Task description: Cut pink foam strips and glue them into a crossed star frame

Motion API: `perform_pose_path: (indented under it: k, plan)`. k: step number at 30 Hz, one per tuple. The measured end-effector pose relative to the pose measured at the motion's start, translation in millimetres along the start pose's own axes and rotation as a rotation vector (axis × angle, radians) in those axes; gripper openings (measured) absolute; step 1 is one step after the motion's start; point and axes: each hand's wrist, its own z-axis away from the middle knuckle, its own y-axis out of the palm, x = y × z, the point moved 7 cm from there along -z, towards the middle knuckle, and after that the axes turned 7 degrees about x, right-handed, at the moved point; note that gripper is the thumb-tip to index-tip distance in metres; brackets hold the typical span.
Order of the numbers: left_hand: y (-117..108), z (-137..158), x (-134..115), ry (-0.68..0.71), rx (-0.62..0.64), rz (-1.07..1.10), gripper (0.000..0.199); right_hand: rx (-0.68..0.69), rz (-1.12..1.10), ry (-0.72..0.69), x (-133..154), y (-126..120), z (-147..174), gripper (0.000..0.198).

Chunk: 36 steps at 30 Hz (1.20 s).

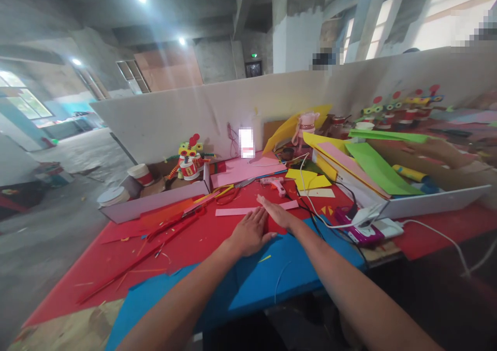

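A narrow pink paper strip (233, 212) lies crosswise on the red sheet (186, 247) in the middle of the table. My left hand (250, 232) rests palm down at its near edge, fingers stretched out over it. Close beside it, my right hand (276, 214) lies across the strip with straight fingers, its fingertips just past the left ones. Both hands look flat and grip nothing. Just beyond them sit a pink glue gun (276, 185) and a pair of scissors (229, 191). Under my wrists spreads a blue sheet (267, 271).
A shallow box (163, 201) with a paper-cup figure (190, 164) stands left. At right are a larger box (438, 202) of coloured sheets and a purple power strip (361, 229) with trailing cables. Yellow pieces (310, 179) lie nearby. A white partition (174, 115) rises behind.
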Motion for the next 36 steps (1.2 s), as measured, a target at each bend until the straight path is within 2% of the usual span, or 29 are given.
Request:
perform_pose_path:
  k: [4,8,13,16,18,20,23,26,29,31,33,34,36]
  plan:
    - [-3.0,34.2,43.2,-0.098,-0.014,-0.02,0.075,0.054,0.068,0.017,2.1,2.6,0.8,0.078]
    - [-3.7,69.9,85.1,-0.202,-0.016,-0.054,0.069,0.042,0.039,0.037,5.6,1.8,3.9,0.083]
    - [-16.8,88.6,111.3,-0.303,0.009,-0.102,0.06,0.029,0.038,0.026,7.0,2.7,2.7,0.076]
    - [-42.9,77.5,107.4,-0.367,-0.092,-0.152,0.045,0.057,0.102,0.02,5.4,6.5,-0.8,0.076]
    - [-54.4,56.7,87.6,-0.267,-0.144,-0.135,0.033,0.05,0.112,0.01,5.3,7.5,-1.8,0.078]
    - [-51.8,30.5,65.0,-0.152,-0.083,-0.101,0.029,0.009,0.083,-0.002,6.8,6.1,-0.9,0.081]
    - [-38.8,-0.9,48.9,-0.165,0.032,-0.155,0.029,-0.083,0.057,-0.027,14.0,1.3,3.4,0.084]
    - [-35.8,-12.3,49.4,-0.191,0.008,-0.226,0.028,-0.258,0.092,-0.121,31.3,-8.5,12.3,0.073]
    - [-45.1,-4.6,66.7,-0.309,-0.077,-0.246,0.028,-0.399,0.074,-0.193,46.2,-10.8,20.4,0.056]
    - [-58.3,5.9,74.3,-0.369,-0.208,-0.241,0.027,-0.326,-0.014,-0.152,46.9,1.6,14.4,0.056]
    - [-70.3,14.8,71.2,-0.366,-0.34,-0.242,0.026,-0.216,-0.244,-0.036,38.9,18.7,1.5,0.058]
    - [-73.2,17.0,66.3,-0.347,-0.371,-0.246,0.026,-0.157,-0.37,0.037,34.0,27.9,-6.2,0.059]
    - [-74.6,17.5,54.0,-0.304,-0.383,-0.245,0.025,-0.169,-0.536,0.095,29.5,33.5,-20.4,0.063]
